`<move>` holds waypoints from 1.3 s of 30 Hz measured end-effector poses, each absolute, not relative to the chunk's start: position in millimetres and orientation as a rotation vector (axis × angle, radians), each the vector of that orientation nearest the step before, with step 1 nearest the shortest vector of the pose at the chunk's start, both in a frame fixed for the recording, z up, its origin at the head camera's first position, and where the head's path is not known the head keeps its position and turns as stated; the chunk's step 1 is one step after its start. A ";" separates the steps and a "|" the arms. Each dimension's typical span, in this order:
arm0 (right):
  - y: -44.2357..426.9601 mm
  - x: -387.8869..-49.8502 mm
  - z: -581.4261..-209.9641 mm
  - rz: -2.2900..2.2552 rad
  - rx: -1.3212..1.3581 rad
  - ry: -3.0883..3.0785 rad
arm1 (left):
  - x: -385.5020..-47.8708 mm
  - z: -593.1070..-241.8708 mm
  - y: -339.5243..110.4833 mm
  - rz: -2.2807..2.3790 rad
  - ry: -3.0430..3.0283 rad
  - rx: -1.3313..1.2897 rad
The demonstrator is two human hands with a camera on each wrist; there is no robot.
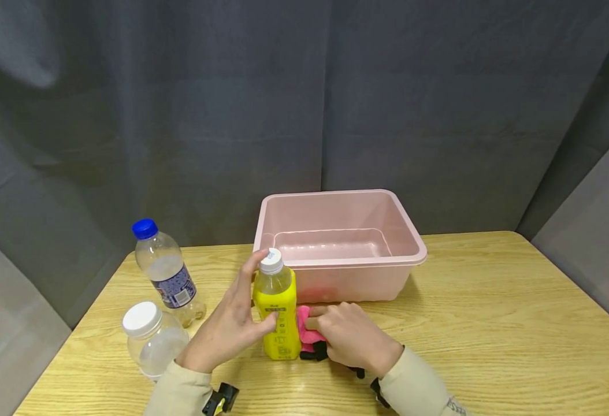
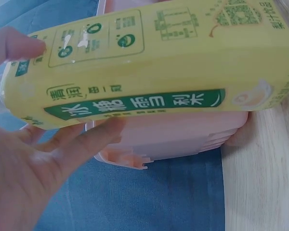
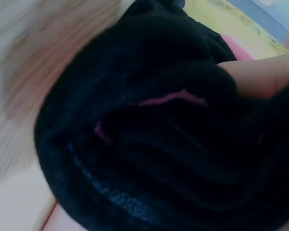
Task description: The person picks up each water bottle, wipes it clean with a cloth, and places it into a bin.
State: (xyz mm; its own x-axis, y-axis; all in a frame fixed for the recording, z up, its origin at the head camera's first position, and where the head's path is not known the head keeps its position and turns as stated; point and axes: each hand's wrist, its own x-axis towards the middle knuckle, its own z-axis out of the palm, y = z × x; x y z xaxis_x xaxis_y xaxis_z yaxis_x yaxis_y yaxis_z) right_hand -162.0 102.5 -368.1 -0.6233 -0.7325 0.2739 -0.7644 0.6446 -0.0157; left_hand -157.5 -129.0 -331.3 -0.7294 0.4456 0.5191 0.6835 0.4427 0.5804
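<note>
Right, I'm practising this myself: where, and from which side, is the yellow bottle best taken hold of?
Probably round its upper body, below the white cap, coming from the left: the yellow bottle is tall and upright, the pink-and-black cloth and right hand crowd its right, and the pink bin sits behind.

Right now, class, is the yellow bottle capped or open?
Capped: a white cap sits on the yellow bottle in the head view.

Yellow bottle (image 2: 154,67), big and clear: 冰糖雪梨 in white across its green banner (image 2: 135,103), 清润 just above, a QR code (image 2: 239,15) near the base! Blue-capped bottle (image 1: 166,277) shows a barcode (image 1: 182,297), print too small; right sleeve (image 1: 419,381) lettering's illegible.
</note>
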 end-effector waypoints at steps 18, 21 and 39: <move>116.4 -150.9 -323.9 0.625 1.105 -2.353 | -155.3 -330.8 -130.4 -1.176 -2.439 -0.955; 117.7 -151.2 -320.4 0.709 1.073 -2.203 | -155.6 -330.7 -130.5 -1.176 -2.432 -0.967; 117.9 -153.2 -320.1 0.654 1.094 -2.102 | -157.3 -331.0 -129.6 -1.194 -2.417 -0.978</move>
